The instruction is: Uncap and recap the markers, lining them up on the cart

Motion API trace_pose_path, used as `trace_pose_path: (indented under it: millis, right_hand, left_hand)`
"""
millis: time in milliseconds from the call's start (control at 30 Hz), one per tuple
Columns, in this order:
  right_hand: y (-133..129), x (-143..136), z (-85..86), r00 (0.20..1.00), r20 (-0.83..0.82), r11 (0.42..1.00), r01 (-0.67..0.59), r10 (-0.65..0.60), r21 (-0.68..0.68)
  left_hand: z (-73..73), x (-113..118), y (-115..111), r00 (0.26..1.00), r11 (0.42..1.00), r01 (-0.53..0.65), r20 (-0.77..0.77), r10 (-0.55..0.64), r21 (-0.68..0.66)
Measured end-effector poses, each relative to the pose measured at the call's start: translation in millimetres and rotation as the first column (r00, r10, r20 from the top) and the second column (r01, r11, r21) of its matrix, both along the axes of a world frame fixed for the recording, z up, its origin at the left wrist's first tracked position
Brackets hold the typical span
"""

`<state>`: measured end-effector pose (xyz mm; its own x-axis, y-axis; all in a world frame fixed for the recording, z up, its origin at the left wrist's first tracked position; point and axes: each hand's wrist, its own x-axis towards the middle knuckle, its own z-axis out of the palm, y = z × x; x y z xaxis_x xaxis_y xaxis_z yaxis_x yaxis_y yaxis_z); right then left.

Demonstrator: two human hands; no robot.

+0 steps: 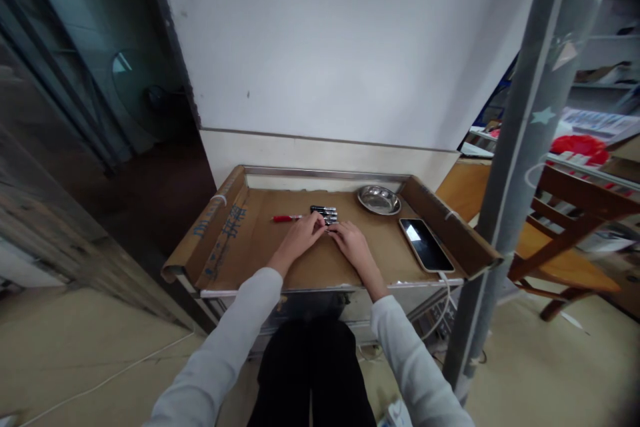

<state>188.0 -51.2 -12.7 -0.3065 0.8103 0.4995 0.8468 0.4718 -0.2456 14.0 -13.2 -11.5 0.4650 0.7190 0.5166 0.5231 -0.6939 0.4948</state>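
Clad above in long, pale grey sleeves [225, 343], plain and matching in colour on left and right, lightly creased along the length and ending in simple edges short of the bare hands [301, 235]. Clad below in black trousers [283, 380], evenly dark down both legs.
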Motion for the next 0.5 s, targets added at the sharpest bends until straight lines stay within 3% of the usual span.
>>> trace_pose_path:
  millis: [133, 300, 400, 500]
  right_hand:
    - [-0.5, 4.0, -2.2, 0.981, -0.044, 0.981, 0.189, -0.187, 0.043]
    - [-1.9, 9.2, -6.7, 0.925, -0.049, 0.924, 0.379, -0.377, 0.049]
    - [-3.2, 8.7, -5.9, 0.912, -0.011, 0.910, 0.411, -0.411, 0.051]
    - [-5.7, 5.5, -2.2, 0.932, 0.034, 0.931, 0.358, -0.360, 0.067]
  left_hand:
    - [-0.5, 1.9, 0.4, 0.995, 0.994, -0.018, -0.097, 0.028, 0.106]
    - [-2.0, 1.6, -1.4, 0.971, 0.990, -0.024, -0.233, 0.056, 0.138]
    - [-3.1, 1.2, -0.8, 0.968, 0.990, -0.006, -0.248, 0.041, 0.143]
    - [-3.8, 0.8, 0.5, 0.983, 0.991, -0.038, -0.175, 0.061, 0.132]
